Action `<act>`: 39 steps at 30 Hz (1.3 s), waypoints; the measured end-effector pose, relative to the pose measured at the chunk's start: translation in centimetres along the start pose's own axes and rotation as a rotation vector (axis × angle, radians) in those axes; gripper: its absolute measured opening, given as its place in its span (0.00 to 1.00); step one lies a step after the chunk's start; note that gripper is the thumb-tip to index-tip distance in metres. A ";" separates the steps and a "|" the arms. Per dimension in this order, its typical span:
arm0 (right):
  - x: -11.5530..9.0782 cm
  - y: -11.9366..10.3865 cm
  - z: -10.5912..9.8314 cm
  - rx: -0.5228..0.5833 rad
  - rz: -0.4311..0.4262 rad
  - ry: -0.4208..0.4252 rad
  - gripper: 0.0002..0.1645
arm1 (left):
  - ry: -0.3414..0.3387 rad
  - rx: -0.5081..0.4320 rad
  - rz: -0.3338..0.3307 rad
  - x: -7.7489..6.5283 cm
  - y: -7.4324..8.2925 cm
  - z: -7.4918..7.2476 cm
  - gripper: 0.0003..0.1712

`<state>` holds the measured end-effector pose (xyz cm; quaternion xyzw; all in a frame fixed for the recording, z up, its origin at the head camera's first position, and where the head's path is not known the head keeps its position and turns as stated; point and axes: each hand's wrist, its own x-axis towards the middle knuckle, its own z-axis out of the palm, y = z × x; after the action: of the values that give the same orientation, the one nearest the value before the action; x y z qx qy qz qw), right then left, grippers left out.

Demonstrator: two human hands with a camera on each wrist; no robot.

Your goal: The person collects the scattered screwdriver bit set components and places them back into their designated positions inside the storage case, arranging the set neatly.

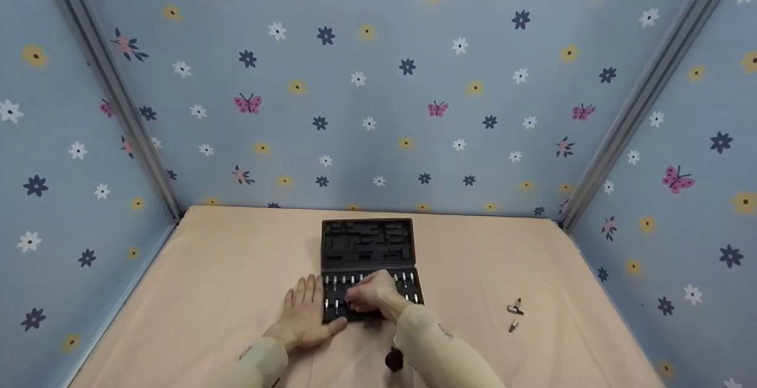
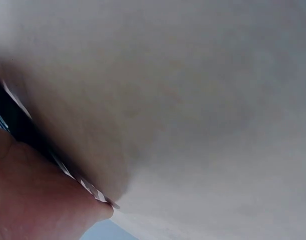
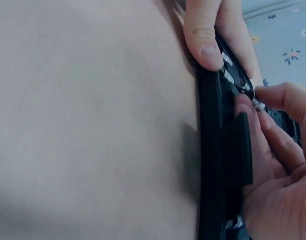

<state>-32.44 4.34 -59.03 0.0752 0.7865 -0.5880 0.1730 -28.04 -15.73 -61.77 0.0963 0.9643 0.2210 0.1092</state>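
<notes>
A black plastic case (image 1: 368, 265) lies unfolded, its lid of moulded slots toward the back wall. Several silver socket bits (image 1: 335, 281) stand in rows in the front half. My left hand (image 1: 304, 311) lies with fingers spread along the case's left side. Its thumb rests at the front left corner, pressing the rim in the right wrist view. Over the front half, my right hand (image 1: 374, 293) pinches a small silver socket bit (image 3: 258, 105) between thumb and fingers, low over the slots. This hand hides the middle of the rows in the head view.
Loose bits (image 1: 516, 307) lie close together on the cloth-covered table (image 1: 248, 246), at the right, with another bit (image 1: 513, 326) just in front. A dark round knob-like thing (image 1: 394, 359) shows beside the right forearm. Patterned walls (image 1: 378, 92) enclose the back and sides.
</notes>
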 end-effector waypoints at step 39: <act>-0.1 -2.0 1.4 -0.442 0.101 0.132 0.16 | 0.005 -0.002 0.016 0.0 -0.3 -0.1 0.75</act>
<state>-32.79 2.44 -57.51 0.1130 0.9010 -0.3861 0.1624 -28.10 -16.04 -61.81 0.1031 0.9636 0.2232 0.1051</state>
